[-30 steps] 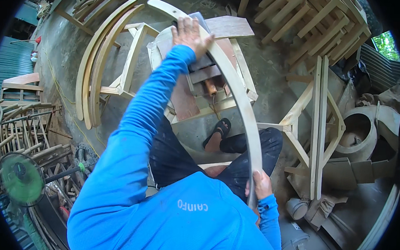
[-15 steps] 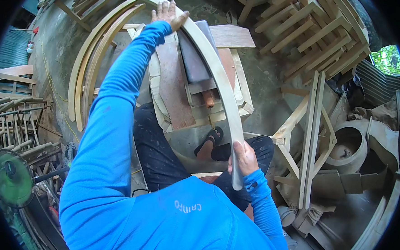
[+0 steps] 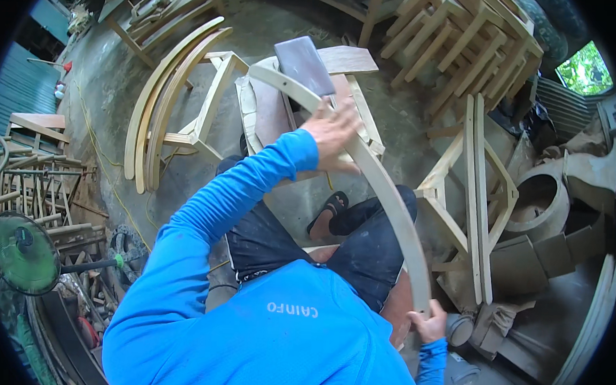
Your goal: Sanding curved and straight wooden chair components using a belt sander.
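Observation:
A long curved wooden piece (image 3: 385,186) slants from the worktop down to the right, past my right knee. My left hand (image 3: 332,132) grips it around its middle, fingers across its edge. At its lower end, my right hand (image 3: 430,323) holds it with the thumb on top. The far end, with a small hole, lies over the worktop (image 3: 372,130), which is built of pale wooden boards. A grey-purple rectangular block (image 3: 305,65) rests there just beyond my left hand. My arm and hand cover part of the worktop.
Several curved wooden pieces (image 3: 145,114) lean on a wooden frame at the left. Another frame with two long upright strips (image 3: 476,201) stands at the right. Stacked wooden frames (image 3: 462,47) fill the back right. A green fan (image 3: 25,253) is at the lower left.
The curved piece has shifted toward me and to the right. My left hand went from its far end to its middle; my right hand moved outward with the near end.

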Tool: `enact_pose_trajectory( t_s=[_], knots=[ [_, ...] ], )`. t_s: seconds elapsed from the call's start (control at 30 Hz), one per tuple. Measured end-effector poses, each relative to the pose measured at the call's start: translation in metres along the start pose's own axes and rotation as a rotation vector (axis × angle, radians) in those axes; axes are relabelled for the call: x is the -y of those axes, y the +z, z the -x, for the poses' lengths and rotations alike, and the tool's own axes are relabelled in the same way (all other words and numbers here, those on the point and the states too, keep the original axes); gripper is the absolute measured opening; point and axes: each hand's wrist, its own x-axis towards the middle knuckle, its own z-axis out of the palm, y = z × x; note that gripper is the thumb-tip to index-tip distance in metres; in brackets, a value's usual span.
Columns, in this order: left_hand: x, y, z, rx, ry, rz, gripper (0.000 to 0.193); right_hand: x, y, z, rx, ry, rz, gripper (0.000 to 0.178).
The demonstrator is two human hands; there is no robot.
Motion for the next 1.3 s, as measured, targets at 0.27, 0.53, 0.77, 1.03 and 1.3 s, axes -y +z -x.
enact_pose_trajectory(
  t_s=[0.27,0.53,0.77,1.03,1.3],
  knots=[
    [-0.084,-0.089,0.003,-0.014,0.399,0.132,0.04,0.112,-0.137,0.009,-1.41,-0.873,0.773,0.048],
    [-0.113,-0.195,-0.016,-0.326,0.127,1.413,0.038,0.15,0.052,-0.072,-0.513,-0.933,0.436,0.118],
    [-0.006,-0.132,-0.042,-0.638,-0.173,1.587,0.036,0.038,0.047,-0.069,-0.393,-0.929,0.292,0.057],
    [0.054,0.06,-0.005,-0.676,-0.453,0.632,0.091,-0.075,-0.012,0.015,-0.143,-0.735,0.574,0.053],
    [0.034,0.078,-0.031,-0.125,-0.656,0.039,0.068,-0.111,-0.039,0.028,0.057,-0.578,0.546,0.043]
  ],
)
